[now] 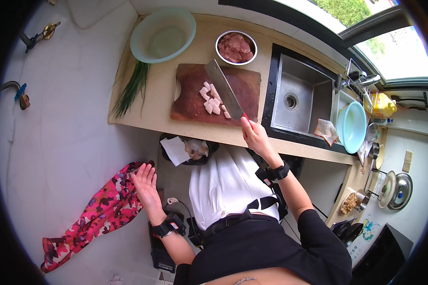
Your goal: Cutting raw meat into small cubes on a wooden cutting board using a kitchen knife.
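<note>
My right hand [255, 138] grips the red handle of a cleaver [225, 89], whose wide blade lies over a dark wooden cutting board [248, 82]. Pale diced meat or fat pieces [212, 106] sit on the board, left of the blade. A white-rimmed bowl of minced meat [235, 48] stands just behind the board. Away from the counter, at the lower left, my left hand [146, 183] is held palm up with its fingers extended and nothing in it, beside a pink camouflage-patterned cloth [96, 210].
Left on the counter are a pale green basin [164, 35] and long green stalks [132, 91]. A steel sink [299, 92] is right of the board, with a cloth [326, 132] and a turquoise basin [352, 127] beside it. Below the counter edge sits a black-lined bin [185, 150].
</note>
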### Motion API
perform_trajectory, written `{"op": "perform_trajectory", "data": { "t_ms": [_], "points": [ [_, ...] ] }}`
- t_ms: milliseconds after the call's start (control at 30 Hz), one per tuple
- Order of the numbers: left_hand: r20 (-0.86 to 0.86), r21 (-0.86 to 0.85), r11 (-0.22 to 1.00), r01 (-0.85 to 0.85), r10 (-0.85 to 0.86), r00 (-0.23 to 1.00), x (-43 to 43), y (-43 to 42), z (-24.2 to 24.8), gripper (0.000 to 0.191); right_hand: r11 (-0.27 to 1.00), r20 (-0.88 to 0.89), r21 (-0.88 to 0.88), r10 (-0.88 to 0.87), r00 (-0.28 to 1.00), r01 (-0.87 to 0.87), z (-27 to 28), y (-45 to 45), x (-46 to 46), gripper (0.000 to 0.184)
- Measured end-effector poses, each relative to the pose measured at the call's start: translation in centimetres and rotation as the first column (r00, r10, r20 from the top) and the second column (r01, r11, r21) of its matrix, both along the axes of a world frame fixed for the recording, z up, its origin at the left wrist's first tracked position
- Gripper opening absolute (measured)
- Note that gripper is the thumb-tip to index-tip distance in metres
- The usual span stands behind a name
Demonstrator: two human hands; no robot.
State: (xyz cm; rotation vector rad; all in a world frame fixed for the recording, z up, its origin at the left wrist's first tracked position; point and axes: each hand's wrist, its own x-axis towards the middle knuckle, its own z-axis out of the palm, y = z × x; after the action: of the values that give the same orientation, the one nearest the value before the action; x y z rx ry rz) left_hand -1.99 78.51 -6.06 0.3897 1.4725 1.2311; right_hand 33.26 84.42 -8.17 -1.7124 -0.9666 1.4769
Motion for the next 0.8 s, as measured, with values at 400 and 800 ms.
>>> {"op": "perform_trajectory", "data": {
  "t_ms": [400,800],
  "points": [
    [0.124,0.079,0.979,0.188,-0.197,0.973,4.8,6.7,0.8,0.059,1.000,0.377,0.001,0.007,0.926,-0.008,-6.6,-0.2,-1.8,0.054],
    [0.031,-0.002,0.955,0.297,-0.297,0.954,6.9,7.6,-1.2,0.052,1.000,0.349,0.030,-0.002,0.937,-0.009,-6.3,0.5,-0.8,0.050]
  ]
}}
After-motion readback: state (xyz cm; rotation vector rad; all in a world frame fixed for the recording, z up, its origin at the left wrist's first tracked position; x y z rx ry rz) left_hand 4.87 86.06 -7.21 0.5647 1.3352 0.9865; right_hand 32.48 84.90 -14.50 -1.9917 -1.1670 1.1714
